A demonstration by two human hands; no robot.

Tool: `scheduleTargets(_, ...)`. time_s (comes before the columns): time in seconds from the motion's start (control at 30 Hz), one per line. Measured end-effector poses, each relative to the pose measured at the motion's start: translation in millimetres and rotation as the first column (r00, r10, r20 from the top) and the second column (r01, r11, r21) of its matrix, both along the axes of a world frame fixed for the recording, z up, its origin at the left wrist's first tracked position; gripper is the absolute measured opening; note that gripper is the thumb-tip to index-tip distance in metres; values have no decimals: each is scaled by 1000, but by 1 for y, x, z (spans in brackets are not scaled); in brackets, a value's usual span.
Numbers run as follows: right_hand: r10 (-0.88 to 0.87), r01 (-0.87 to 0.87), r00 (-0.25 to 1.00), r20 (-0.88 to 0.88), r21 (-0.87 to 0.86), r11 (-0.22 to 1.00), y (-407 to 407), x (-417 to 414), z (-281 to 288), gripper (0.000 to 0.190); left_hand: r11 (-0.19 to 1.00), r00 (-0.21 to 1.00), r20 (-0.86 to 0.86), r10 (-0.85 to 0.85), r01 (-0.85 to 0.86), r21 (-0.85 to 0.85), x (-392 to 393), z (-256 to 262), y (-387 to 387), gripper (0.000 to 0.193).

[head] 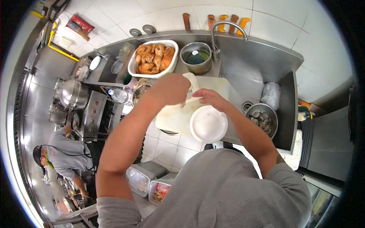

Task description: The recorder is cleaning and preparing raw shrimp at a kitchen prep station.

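My left hand (171, 89) is curled over the left part of a pale cutting board (214, 82); its fingertips are hidden, and small pale scraps show just below it. Pointing left, my right hand (209, 98) has its fingers spread beside a small grayish piece (189, 92) that I cannot identify. Both hands are close together over a cream-coloured dish or tray (191, 79), partly covered by the left one. A round white plate (208, 124) lies at the board's front edge, below my right hand. Left of the board, a metal bowl (139, 92) of food is partly hidden by my left arm.
Behind the board stand a white tub (176, 48) of cooked chicken and a metal pot (196, 68) of greenish liquid, beside a curved faucet (214, 34). The sink at right holds a bowl (273, 114) of raw shrimp and a wrapped bundle (271, 95). A co-worker (68, 156) bends near the stove at left.
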State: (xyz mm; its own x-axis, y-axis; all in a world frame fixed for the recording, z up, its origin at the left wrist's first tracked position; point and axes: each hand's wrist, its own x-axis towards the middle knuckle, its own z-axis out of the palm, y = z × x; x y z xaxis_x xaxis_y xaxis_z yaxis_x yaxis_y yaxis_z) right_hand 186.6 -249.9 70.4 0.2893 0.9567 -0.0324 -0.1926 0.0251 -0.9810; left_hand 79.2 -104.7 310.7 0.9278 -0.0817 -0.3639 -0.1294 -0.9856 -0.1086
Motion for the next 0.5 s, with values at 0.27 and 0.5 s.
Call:
scheduleTargets(0.27, 112, -9, 940, -322, 304, 953, 45, 8, 61, 51, 983, 981, 73, 180, -177, -51, 5, 78, 47, 26)
scheduleTargets(0.5, -51, 54, 982, 181, -13, 998, 9, 25, 44, 27, 810, 889, 136, 438, -324, -489, -23, 8, 63, 25)
